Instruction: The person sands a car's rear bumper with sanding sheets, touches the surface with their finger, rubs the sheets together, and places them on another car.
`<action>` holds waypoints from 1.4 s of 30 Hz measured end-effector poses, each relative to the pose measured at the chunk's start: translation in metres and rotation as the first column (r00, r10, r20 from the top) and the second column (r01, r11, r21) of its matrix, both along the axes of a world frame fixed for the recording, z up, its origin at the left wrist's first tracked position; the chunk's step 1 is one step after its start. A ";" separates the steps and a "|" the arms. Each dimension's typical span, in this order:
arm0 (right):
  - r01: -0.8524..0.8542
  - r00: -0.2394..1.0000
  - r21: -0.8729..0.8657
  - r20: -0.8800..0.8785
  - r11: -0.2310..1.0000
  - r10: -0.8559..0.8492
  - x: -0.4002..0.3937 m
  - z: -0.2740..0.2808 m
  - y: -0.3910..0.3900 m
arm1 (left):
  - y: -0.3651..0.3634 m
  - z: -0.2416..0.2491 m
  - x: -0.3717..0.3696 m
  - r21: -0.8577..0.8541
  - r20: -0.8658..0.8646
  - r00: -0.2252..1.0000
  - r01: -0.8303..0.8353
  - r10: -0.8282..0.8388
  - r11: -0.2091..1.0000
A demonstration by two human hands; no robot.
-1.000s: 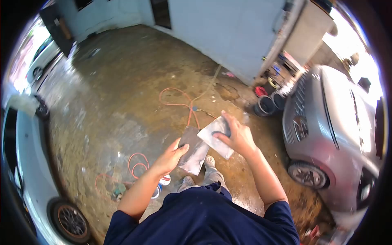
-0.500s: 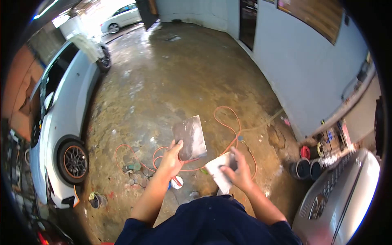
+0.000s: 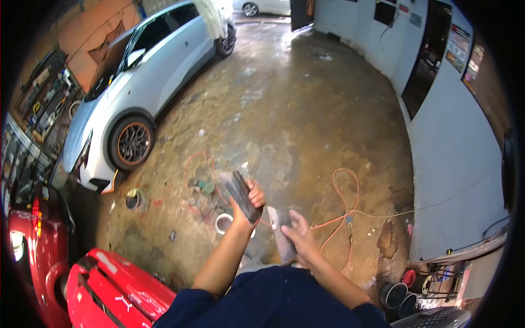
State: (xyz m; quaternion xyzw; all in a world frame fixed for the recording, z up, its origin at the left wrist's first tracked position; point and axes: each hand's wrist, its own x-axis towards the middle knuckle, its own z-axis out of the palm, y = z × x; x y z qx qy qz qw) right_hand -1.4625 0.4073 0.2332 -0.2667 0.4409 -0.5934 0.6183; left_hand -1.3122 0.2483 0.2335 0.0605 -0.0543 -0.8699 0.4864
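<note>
My left hand [image 3: 256, 194] is closed around a dark grey sheet of sandpaper [image 3: 239, 191], which bends lengthwise in the grip, its fingers wrapped over the right edge. Close by on the right, my right hand [image 3: 302, 235] pinches a second, paler piece of sandpaper [image 3: 280, 232], thumb on its face and fingers behind. The two sheets are near each other but apart, held in front of my body above the floor. Below them, a white ring-shaped item [image 3: 223, 223] lies on the floor, partly hidden by my left forearm.
An orange hose [image 3: 350, 191] loops across the wet, stained floor. A green power tool [image 3: 205, 186] and a small bucket [image 3: 136, 201] lie to the left. A silver car [image 3: 164, 65] stands beyond; a red car part [image 3: 109, 290] sits near left. Dark buckets [image 3: 394, 295] stand at right.
My view has turned left, bringing red bodywork into sight. The left sheet, flat and facing me before, is now bent in my fingers; the right sheet has tilted more upright.
</note>
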 end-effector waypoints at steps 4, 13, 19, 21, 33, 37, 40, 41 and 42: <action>-0.057 0.997 -0.050 -0.050 0.997 0.055 0.021 0.017 -0.010 | -0.015 -0.015 0.015 -0.249 -0.114 0.992 0.031 -0.061 0.968; -0.135 0.978 0.007 -0.157 0.991 0.134 0.060 0.033 -0.016 | 0.003 0.013 0.039 -0.400 0.492 0.705 -0.338 0.510 0.852; 0.032 0.999 -0.048 0.025 0.998 -0.031 0.072 0.054 -0.030 | 0.016 -0.008 0.050 -0.760 0.615 0.015 -0.256 0.788 0.598; 0.113 0.991 -0.026 0.069 0.993 -0.111 0.062 0.073 -0.038 | 0.019 -0.018 0.063 -0.584 0.735 0.201 -0.298 0.648 0.755; -0.030 0.842 -0.465 -0.488 0.885 -0.228 0.064 0.055 -0.042 | 0.037 -0.004 0.132 -0.211 0.712 0.607 -0.296 0.353 0.932; -0.482 0.513 -0.526 -0.818 0.701 -0.261 0.105 0.064 -0.034 | 0.041 -0.002 0.123 -0.221 0.641 0.647 -0.360 0.413 0.906; -0.578 0.390 -0.540 -0.841 0.612 -0.374 0.119 0.052 -0.039 | 0.043 0.008 0.127 -0.200 0.610 0.666 -0.394 0.428 0.897; -0.587 0.336 -0.515 -0.857 0.625 -0.391 0.122 0.048 -0.041 | 0.043 0.006 0.131 -0.207 0.616 0.658 -0.395 0.433 0.895; -0.560 0.336 -0.513 -0.859 0.651 -0.387 0.124 0.041 -0.046 | 0.043 0.004 0.135 -0.214 0.624 0.649 -0.393 0.435 0.894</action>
